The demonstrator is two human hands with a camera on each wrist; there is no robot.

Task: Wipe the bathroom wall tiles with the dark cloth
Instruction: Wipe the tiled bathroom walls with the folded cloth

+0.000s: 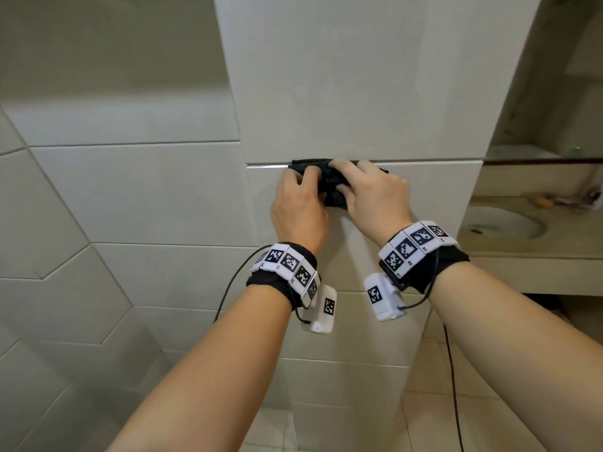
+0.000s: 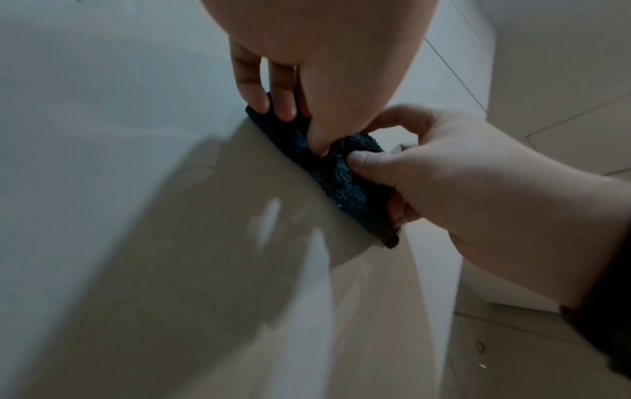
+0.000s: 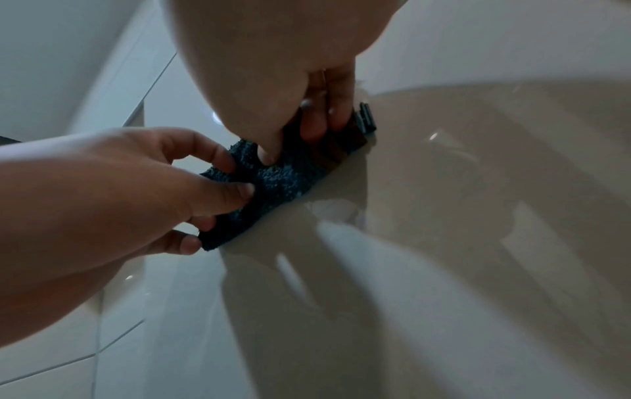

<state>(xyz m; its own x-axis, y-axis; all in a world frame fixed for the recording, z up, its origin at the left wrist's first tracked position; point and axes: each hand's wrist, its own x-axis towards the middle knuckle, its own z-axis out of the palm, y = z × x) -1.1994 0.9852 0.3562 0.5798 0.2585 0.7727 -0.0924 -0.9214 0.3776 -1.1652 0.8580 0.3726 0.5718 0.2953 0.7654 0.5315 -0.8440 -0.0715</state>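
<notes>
Broadly, the wall (image 1: 342, 93) is a jutting tiled column of big pale tiles, with a basin (image 1: 502, 225) set in a counter off to its right. Wiping it well, I judge, means keeping the cloth flat, pressing evenly with both hands, and running along the seam (image 1: 267, 165) before working down the lower tile (image 1: 424, 197).

Next, the left hand (image 1: 298, 207) and right hand (image 1: 375, 197) sit side by side on the dark cloth (image 1: 329, 185). Both sets of fingers curl round it and grip it; the left thumb (image 2: 368, 162) pinches its fold.

Smallest, the cloth is bunched into a strip against the column at the seam, its long axis horizontal along that line, ends pointing left and right.
</notes>
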